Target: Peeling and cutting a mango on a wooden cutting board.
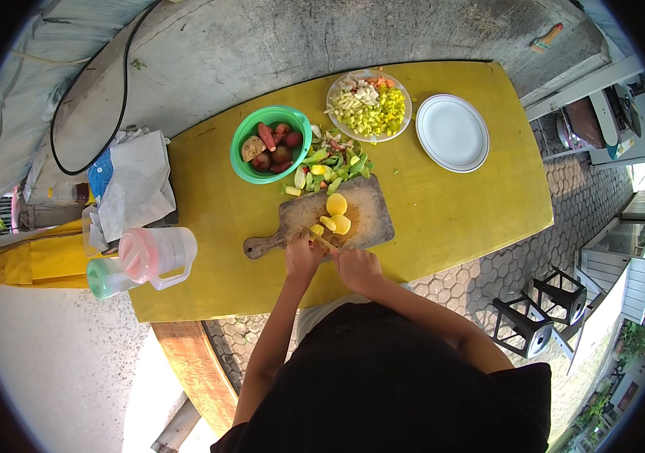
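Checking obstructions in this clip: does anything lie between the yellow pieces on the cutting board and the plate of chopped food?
Yes: a heap of peelings lies on the table between the yellow pieces and the plate of chopped food, beyond the cutting board.

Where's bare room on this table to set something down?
Bare: right of the cutting board, this side of the white plate; also a strip between the green bowl and white bag. Crowded: the middle, where peelings lie between bowl, board and chopped-food plate.
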